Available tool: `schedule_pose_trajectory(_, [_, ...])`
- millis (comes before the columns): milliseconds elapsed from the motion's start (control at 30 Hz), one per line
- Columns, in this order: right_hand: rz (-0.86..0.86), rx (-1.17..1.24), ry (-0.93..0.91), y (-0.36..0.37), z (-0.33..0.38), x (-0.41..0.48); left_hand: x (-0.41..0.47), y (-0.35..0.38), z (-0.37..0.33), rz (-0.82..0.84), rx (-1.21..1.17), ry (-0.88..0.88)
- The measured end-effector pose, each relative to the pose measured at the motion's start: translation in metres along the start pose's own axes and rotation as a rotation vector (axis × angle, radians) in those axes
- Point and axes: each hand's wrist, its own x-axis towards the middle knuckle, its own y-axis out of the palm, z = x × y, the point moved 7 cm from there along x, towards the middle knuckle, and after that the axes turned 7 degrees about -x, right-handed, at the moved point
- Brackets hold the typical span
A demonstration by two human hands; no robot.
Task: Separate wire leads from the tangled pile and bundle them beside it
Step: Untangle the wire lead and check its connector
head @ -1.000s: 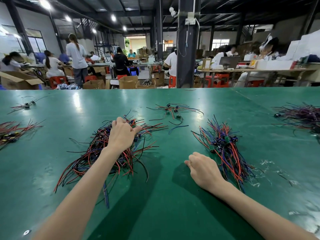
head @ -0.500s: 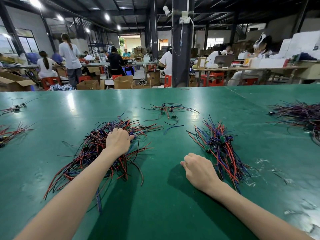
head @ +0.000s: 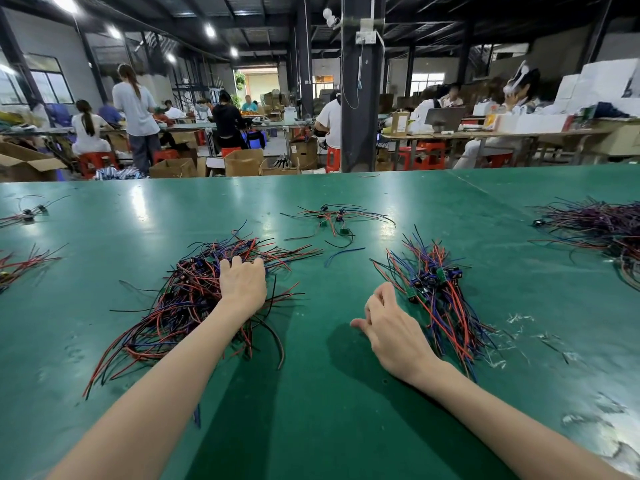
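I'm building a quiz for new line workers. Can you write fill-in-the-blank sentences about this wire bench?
The table is ___. The bundle lies to the ___ of the pile. The left hand rests on the ___. The lone wire between pile and bundle is ___.
Missing words: green; right; pile; blue.

On the table (head: 138, 237), the tangled pile (head: 187, 299) lies left of the bundle (head: 440, 289).

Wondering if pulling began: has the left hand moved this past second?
Yes. The left hand drew back toward the person over the tangled pile: fingers once past the loose blue wire, now level.
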Motion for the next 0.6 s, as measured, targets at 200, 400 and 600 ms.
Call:
schedule_pose_trajectory(200, [0.023,-0.014,-0.014,-0.001,0.002,-0.002,-0.003,0.006,-0.001,0.01,0.045,0.017])
schedule_pose_trajectory(400, [0.094,-0.067,0.003,0.004,0.0,-0.002,-0.001,0.0,-0.002,-0.007,0.004,-0.025])
schedule_pose_trajectory(600, [0.087,-0.035,0.004,0.004,-0.001,-0.002,-0.002,-0.008,0.001,-0.008,-0.087,-0.084])
